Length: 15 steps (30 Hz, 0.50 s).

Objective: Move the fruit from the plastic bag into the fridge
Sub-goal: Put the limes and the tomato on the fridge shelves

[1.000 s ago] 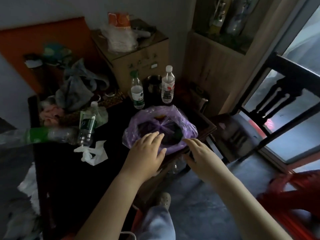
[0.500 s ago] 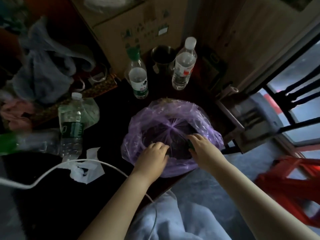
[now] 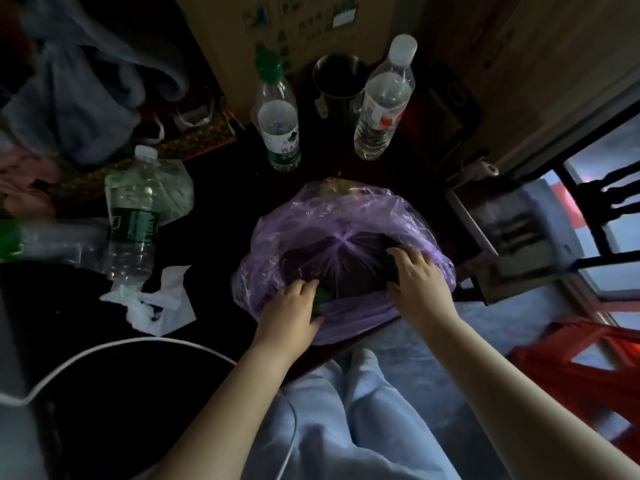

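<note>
Two hands work at the plastic bag (image 3: 346,209) on a dark table (image 3: 214,202), seen from the head cam.

L. hand (image 3: 291,308) – fingers curled into the near-left rim of the purple film, gripping it, with a green patch showing at the fingertips. R. hand (image 3: 420,277) – fingers spread and bent over the film on the right flank, curling round the load beneath.

Fruit (image 3: 360,268) – one dark, rounded mass inside the bag, seen through the film. The film gathers to a puckered centre on top. Its kind cannot be told in the dim light. Bag and fruit sit at the near edge of the table, just above the person's pale blue trousers (image 3: 346,417).

Beyond the bag, approx. side by side and upright: a green-capped bottle (image 3: 277,126), a metal cup (image 3: 341,77) and a white-capped bottle (image 3: 384,98). A cardboard box (image 3: 294,19) stands behind them.

To the left: a third upright bottle w/ a dark green label (image 3: 133,216), a crumpled white tissue (image 3: 156,303) near its base, and a heap of grey-blue cloth (image 3: 76,88) at the far corner. A white cable (image 3: 138,342) arcs across the near-left table.

Lower right, off the table: a red stool (image 3: 571,362).
</note>
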Tool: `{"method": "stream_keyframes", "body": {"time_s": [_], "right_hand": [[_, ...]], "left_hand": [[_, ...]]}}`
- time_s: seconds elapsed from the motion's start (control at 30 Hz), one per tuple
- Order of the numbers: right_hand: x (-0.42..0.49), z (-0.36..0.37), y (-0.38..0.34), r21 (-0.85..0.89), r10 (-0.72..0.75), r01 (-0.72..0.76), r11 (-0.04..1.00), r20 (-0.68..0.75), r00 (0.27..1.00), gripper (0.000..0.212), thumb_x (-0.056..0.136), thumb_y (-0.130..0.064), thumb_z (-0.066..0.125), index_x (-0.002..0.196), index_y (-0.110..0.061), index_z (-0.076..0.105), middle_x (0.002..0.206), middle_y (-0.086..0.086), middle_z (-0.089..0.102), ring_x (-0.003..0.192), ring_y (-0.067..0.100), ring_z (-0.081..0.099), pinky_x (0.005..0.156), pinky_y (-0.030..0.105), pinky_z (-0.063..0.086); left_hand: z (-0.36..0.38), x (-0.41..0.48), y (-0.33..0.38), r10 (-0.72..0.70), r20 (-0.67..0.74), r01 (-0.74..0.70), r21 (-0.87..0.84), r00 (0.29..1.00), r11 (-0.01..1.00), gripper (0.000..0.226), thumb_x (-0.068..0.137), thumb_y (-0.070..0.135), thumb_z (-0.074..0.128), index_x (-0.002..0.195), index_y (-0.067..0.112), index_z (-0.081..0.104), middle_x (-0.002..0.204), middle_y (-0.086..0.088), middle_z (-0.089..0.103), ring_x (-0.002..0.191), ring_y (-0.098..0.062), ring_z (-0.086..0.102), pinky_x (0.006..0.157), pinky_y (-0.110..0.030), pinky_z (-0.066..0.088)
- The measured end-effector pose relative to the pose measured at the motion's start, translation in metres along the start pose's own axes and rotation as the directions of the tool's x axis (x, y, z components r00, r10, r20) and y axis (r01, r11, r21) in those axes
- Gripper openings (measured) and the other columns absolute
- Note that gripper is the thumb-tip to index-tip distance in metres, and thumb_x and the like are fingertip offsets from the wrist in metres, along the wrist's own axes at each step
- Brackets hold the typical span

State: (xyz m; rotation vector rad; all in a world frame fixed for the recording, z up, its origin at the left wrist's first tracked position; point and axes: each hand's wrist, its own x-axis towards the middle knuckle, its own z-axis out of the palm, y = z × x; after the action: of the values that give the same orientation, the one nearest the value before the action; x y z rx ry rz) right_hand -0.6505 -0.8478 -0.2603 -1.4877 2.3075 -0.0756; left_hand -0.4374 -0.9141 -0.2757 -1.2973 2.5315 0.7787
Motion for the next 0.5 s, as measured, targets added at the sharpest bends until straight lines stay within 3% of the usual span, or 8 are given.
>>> {"method": "stream_keyframes", "body": {"time_s": [0.1, 0.3, 0.5], "right_hand": [[0.004, -0.002, 0.005, -0.015, -0.003, 0.003, 1.000, -0.004, 1.000, 0.066, 0.079, -0.014, 0.066, 0.139, -0.013, 0.039, 0.139, 0.010, 0.043, 0.121, 0.034, 0.042, 0.097, 0.041, 0.037], [0.004, -0.001, 0.015, -0.029, 0.034, -0.033, 0.999, 0.019, 0.999, 0.064, 0.082, -0.017, 0.065, 0.138, -0.010, 0.035, 0.136, 0.014, 0.041, 0.123, 0.033, 0.036, 0.101, 0.038, 0.033], [0.003, -0.002, 0.015, -0.039, -0.078, 0.080, 0.996, 0.034, 0.996, 0.064, 0.079, -0.017, 0.070, 0.135, -0.011, 0.038, 0.132, 0.014, 0.039, 0.120, 0.035, 0.038, 0.094, 0.040, 0.038]], "left_hand": [[0.001, 0.001, 0.004, -0.084, -0.004, 0.084, -0.009, 0.996, 0.996, 0.062, 0.083, 0.033, 0.065, 0.136, 0.017, 0.036, 0.134, -0.003, 0.047, 0.120, -0.024, 0.049, 0.090, -0.036, 0.046], [0.000, 0.002, 0.019, -0.156, -0.176, 0.146, -0.066, 0.972, 0.987, 0.065, 0.067, 0.030, 0.080, 0.121, 0.013, 0.047, 0.122, -0.008, 0.046, 0.111, -0.027, 0.050, 0.086, -0.036, 0.044], [0.004, 0.003, 0.027, -0.200, -0.209, 0.202, -0.010, 0.957, 0.979, 0.068, 0.062, 0.053, 0.078, 0.110, 0.016, 0.049, 0.112, -0.004, 0.051, 0.106, -0.024, 0.051, 0.087, -0.035, 0.041]]}}
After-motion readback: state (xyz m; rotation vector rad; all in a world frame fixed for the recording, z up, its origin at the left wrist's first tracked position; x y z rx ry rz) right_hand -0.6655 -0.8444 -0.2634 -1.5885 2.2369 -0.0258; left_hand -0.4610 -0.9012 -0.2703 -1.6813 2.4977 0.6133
